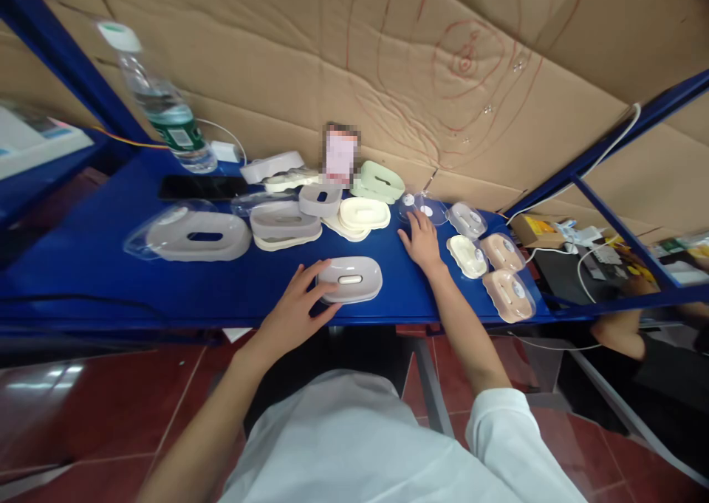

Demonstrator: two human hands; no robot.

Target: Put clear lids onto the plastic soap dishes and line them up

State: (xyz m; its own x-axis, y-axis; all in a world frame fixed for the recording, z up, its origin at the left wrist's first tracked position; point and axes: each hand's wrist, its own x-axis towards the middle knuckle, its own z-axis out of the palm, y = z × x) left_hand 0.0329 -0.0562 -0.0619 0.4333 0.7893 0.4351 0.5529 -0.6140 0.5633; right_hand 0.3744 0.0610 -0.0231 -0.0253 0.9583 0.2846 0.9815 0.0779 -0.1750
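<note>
the step in hand appears to be steadying the light grey oval box (366, 278) with one hand while the other reaches for the clear covers (435, 209). the left hand (298, 296) straddles the box's left end, fingers on its rim and thumb by the near side; whether it truly grips or merely rests there, one cannot tell. the right hand (423, 246) is loosely spread, nothing pinched between thumb and fingers, its fingertips at the near edge of the covers; contact is unclear.

the box sits flat on the blue worktop (221, 289), near its front edge, between the two hands and well apart from the right one. the covers lie farther back, to the right. the next move seems to call for a light fingertip pinch on one thin cover, with the box kept steady.
</note>
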